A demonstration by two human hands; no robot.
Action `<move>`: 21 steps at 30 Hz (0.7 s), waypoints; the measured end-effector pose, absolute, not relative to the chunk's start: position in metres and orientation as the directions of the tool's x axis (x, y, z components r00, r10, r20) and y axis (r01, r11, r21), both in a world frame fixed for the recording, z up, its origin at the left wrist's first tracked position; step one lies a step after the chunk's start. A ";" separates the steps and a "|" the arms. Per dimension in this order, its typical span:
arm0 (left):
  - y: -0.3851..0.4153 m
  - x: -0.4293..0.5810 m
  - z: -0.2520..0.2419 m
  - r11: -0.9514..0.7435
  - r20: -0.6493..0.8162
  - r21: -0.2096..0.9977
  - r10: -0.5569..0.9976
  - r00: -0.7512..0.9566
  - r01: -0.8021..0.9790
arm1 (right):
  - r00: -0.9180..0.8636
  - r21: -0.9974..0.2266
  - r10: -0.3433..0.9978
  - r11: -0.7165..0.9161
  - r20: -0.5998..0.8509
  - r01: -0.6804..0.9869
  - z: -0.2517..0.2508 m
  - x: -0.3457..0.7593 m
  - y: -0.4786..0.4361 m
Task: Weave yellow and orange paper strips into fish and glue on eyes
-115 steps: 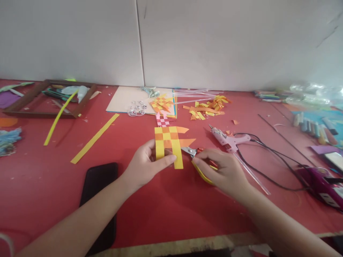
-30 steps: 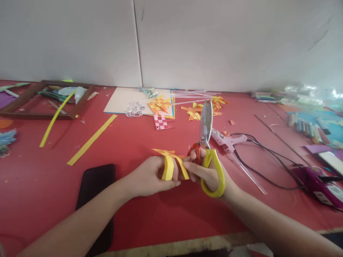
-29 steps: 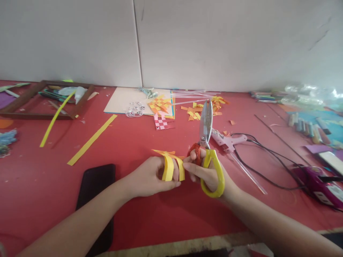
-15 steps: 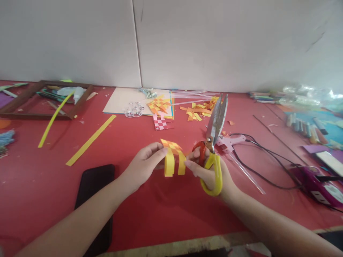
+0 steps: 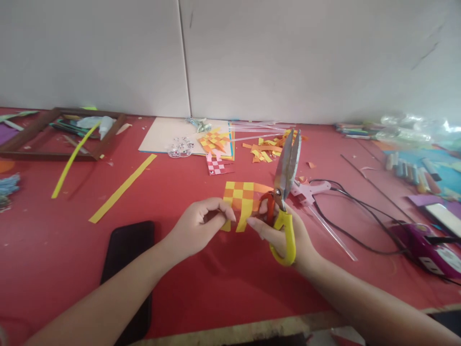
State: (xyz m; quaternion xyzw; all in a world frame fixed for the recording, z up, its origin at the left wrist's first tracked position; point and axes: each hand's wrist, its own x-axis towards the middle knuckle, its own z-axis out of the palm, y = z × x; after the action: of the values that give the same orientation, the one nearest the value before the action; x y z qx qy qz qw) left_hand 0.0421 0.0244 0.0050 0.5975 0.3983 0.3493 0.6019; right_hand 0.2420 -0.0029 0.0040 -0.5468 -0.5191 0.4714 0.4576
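My left hand pinches the lower left edge of a woven yellow and orange paper piece, held above the red table with its checker face toward me. My right hand grips a pair of scissors with yellow and red handles. Their blades point up and away, nearly closed, just right of the woven piece. My right fingertips touch the piece's lower right strips.
A black phone lies near my left forearm. A pink glue gun with a black cord lies right of the scissors. Paper scraps, a small pink woven piece, a beige board, yellow strips, a wooden frame sit further back.
The woven piece has been turned from edge-on with its strips hanging down to face up toward me. The scissors stayed upright in my right hand and shifted slightly.
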 end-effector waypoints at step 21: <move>0.067 0.039 0.046 -0.223 0.224 0.952 0.974 -0.021 -0.212 | -0.364 -0.863 0.930 0.144 -0.049 0.485 0.023 0.284 -0.006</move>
State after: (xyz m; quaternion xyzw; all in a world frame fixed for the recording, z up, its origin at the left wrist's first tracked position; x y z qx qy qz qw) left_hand 0.0386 0.0667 0.0460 0.4978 0.3830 0.6030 0.4918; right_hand 0.2837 -0.0064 0.0227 -0.4988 -0.7091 0.4233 0.2630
